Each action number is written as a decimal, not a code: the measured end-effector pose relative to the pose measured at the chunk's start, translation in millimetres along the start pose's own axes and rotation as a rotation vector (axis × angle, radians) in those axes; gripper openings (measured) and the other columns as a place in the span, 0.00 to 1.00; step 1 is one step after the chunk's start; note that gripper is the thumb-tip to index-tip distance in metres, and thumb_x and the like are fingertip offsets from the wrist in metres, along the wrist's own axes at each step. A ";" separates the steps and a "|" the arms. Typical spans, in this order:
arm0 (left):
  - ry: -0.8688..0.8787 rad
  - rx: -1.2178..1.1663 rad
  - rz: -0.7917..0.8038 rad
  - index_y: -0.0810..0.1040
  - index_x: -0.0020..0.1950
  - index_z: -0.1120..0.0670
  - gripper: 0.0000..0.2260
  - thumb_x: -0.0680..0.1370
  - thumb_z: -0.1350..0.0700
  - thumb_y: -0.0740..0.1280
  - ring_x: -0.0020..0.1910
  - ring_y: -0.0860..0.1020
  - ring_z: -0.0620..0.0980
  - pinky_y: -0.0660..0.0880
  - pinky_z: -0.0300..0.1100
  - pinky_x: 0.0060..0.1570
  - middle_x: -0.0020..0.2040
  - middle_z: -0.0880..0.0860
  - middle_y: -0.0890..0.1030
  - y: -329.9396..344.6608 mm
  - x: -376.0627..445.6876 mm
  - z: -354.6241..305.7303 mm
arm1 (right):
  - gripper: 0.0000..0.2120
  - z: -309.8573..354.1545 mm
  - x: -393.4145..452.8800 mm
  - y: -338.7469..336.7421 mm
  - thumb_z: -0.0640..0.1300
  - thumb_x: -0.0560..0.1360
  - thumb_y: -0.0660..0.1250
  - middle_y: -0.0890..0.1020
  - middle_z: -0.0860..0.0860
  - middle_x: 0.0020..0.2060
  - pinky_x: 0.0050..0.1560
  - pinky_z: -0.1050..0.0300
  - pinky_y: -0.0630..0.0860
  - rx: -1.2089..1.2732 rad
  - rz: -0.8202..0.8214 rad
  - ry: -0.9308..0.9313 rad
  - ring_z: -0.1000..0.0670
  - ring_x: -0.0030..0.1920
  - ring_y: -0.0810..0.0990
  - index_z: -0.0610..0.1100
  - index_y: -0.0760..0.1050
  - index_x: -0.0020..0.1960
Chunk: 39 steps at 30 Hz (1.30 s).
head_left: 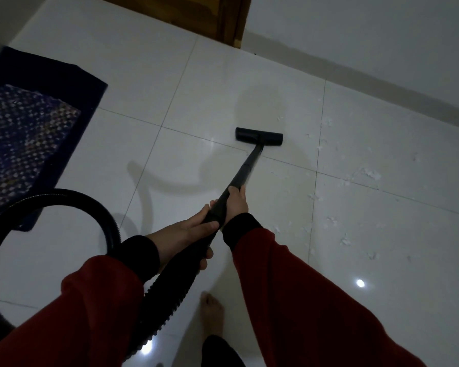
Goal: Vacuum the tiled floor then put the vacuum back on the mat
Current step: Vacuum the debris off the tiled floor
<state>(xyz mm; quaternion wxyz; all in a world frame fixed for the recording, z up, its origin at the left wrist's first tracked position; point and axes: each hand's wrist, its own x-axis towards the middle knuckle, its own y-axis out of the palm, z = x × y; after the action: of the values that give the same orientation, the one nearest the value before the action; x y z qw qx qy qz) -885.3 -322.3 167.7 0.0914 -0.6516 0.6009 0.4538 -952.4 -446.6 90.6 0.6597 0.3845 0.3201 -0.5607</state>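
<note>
- Head view, looking down: glossy white tiled floor (223, 83), large square tiles, thin grey grout lines, small bright light reflections low in the picture
- Black vacuum wand (245, 168), a straight smooth tube, slants from the hands up to a flat rectangular floor nozzle (259, 136); nozzle sits flat on the tile just above a grout line
- Right hand (236, 201) is the forward one, fingers wrapped around the wand's lower section
- Left hand (194, 229) grips nearer the body, fingers curled round the handle end where the tube meets the ribbed hose (170, 292); thumb lies along the top
- Hose is black and corrugated, runs down from the handle toward the lower edge; a smoother black stretch loops in a wide arc (72, 200) at the left
- Both sleeves red with black cuffs
- White paper scraps (371, 176), small and torn-looking, scattered over the tiles to the right of the nozzle, well apart from it
- Dark blue mat (32, 123) at the left edge, plain border, pebbly speckled centre panel; hose arc overlaps its near corner
- Bare foot (212, 313) on the tile below the hands
- Wooden door frame (231, 19) at top, pale wall (368, 43) beside it
</note>
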 end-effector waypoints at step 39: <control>0.007 -0.045 0.084 0.65 0.53 0.19 0.23 0.69 0.43 0.70 0.28 0.78 0.52 0.75 0.41 0.28 0.31 0.54 0.79 23.5 -118.7 196.2 | 0.26 -183.6 -102.6 -88.3 0.48 0.80 0.57 0.73 0.45 0.46 0.26 0.60 0.75 0.025 -0.022 -0.011 0.51 0.20 0.78 0.63 0.55 0.74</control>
<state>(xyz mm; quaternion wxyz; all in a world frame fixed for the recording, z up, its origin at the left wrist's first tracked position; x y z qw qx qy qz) -984.3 -115.0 148.9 0.0552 -0.6293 0.6176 0.4684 -1054.9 -243.6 73.4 0.6504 0.3862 0.3137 -0.5739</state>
